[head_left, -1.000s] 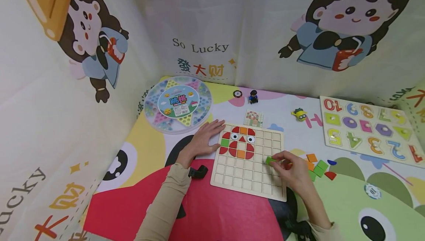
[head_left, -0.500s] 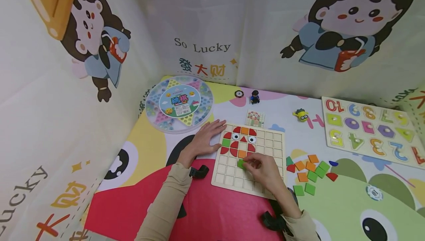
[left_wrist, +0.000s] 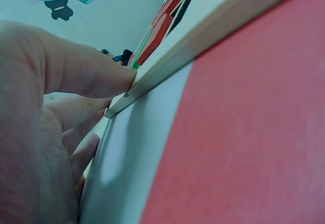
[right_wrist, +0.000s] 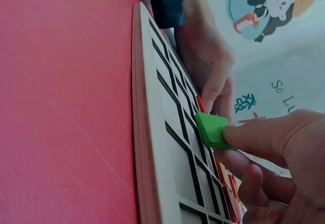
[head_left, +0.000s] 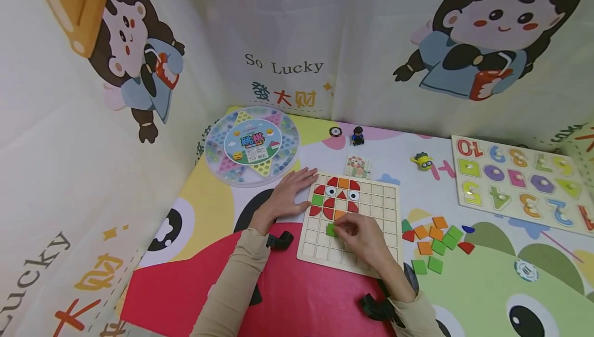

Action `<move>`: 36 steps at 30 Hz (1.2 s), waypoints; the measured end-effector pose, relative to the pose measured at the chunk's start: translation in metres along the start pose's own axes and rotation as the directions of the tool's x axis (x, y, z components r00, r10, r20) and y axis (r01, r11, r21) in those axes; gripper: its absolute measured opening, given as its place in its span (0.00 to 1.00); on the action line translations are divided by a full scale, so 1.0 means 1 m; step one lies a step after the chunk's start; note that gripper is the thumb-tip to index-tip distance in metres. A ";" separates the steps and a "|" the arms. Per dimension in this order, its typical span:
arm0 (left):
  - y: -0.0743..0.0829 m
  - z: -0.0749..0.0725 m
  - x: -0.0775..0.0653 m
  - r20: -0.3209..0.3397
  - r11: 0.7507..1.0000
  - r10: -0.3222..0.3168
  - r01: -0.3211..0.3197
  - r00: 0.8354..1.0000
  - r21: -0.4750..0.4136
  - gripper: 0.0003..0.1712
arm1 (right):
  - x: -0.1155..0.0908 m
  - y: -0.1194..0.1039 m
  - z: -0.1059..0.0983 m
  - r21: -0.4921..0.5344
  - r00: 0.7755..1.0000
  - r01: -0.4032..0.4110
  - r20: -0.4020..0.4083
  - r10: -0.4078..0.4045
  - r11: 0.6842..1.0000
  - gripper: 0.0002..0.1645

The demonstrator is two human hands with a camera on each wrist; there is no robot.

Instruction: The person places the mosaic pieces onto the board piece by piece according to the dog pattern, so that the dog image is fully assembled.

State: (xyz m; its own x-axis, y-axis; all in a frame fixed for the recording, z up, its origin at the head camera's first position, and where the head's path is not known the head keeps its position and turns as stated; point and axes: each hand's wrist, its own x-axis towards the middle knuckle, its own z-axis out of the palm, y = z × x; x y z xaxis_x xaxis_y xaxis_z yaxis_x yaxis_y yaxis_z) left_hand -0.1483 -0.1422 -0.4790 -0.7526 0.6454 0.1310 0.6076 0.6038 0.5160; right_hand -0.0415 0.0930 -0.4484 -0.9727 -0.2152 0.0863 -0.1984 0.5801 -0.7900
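A wooden grid board [head_left: 320,244] lies in the middle of the head view, with red, orange and green tiles and two eye tiles in its upper left cells. My right hand [head_left: 364,239] pinches a green square tile [right_wrist: 213,130] between thumb and finger. The tile is tilted close over the cells below the orange tile [head_left: 340,215]. At the board's left side, my left hand [head_left: 287,192] lies with its fingers extended. Its thumb [left_wrist: 96,74] touches the board's edge in the left wrist view.
Loose green, orange, red and blue tiles [head_left: 435,264] lie right of the board. A small pattern card [head_left: 358,166] is behind it. Farther out are a round Chinese checkers set [head_left: 252,146], two small figures [head_left: 358,136], poker chips [head_left: 526,271] and a number puzzle [head_left: 524,180].
My right hand has carried the green tile leftward from the board's right side to below the tiled pattern, shifting slightly left again in the last half second. My left hand stays at the edge.
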 end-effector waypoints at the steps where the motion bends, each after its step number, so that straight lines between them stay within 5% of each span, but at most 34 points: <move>1: 0.000 0.000 0.000 0.000 1.000 0.000 0.000 1.000 0.002 0.42 | 0.000 0.000 0.001 -0.002 1.000 0.000 -0.004 0.000 1.000 0.06; 16: 0.001 -0.001 0.000 -0.008 1.000 0.011 -0.011 1.000 -0.006 0.42 | -0.004 0.003 -0.006 -0.052 0.999 -0.035 0.021 0.036 0.998 0.07; 25: 0.001 -0.001 0.000 -0.002 1.000 0.009 -0.009 1.000 -0.009 0.41 | -0.006 0.011 -0.008 -0.075 0.998 -0.048 -0.052 0.044 0.996 0.07; 36: 0.002 0.000 0.001 -0.004 1.000 0.000 0.000 1.000 -0.012 0.42 | -0.002 0.006 -0.001 -0.218 0.998 -0.033 -0.067 0.019 0.975 0.06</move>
State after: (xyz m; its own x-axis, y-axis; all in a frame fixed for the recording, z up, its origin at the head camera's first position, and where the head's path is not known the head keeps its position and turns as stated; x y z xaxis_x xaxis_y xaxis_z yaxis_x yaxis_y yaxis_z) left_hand -0.1474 -0.1403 -0.4778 -0.7538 0.6431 0.1345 0.6042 0.5981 0.5265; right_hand -0.0407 0.0976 -0.4531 -0.9822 -0.1510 0.1119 -0.1875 0.7443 -0.6410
